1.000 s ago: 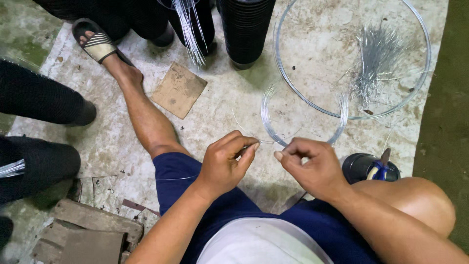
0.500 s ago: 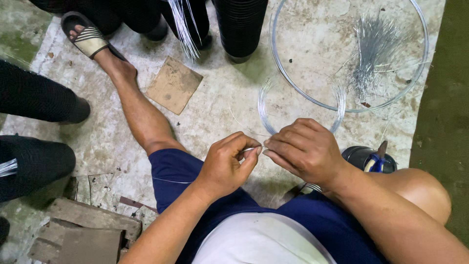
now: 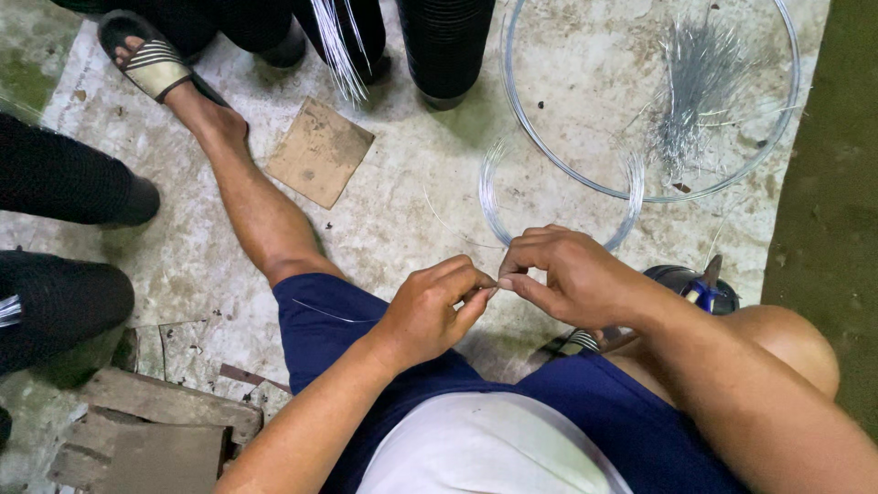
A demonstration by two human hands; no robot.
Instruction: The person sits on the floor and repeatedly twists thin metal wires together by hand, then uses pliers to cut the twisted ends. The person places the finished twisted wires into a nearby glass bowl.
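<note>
Leftmost, dark rolls [image 3: 64, 183] lie at the frame's edge, with wood scraps [image 3: 146, 430] below them on the concrete floor [image 3: 412, 210]. A sandal [image 3: 151, 64] sits on the person's outstretched foot at top left, and a cardboard square [image 3: 318, 151] lies just beside that leg.

Toward the middle, the left hand [image 3: 430, 311] is curled, thumb and forefinger pinched on a thin wire [image 3: 490, 289]. The right hand [image 3: 562, 274] meets it fingertip to fingertip, also pinching the wire, so both hands grasp it at one spot above the lap. Only a short bit shows between the fingertips; its long axis runs roughly left to right there. Both hands are equally near, touching it.

Directly beyond the hands lies a small coil [image 3: 558, 197] of the same silvery wire, on the floor away from the body. Whether the pinched wire is joined to it I cannot tell. Farther off, a big hoop [image 3: 540, 137] rings a bunch of cut strands [image 3: 695, 82]. At right, near the bent knee, a dark tool with a blue handle [image 3: 700, 288] rests on the floor.
</note>
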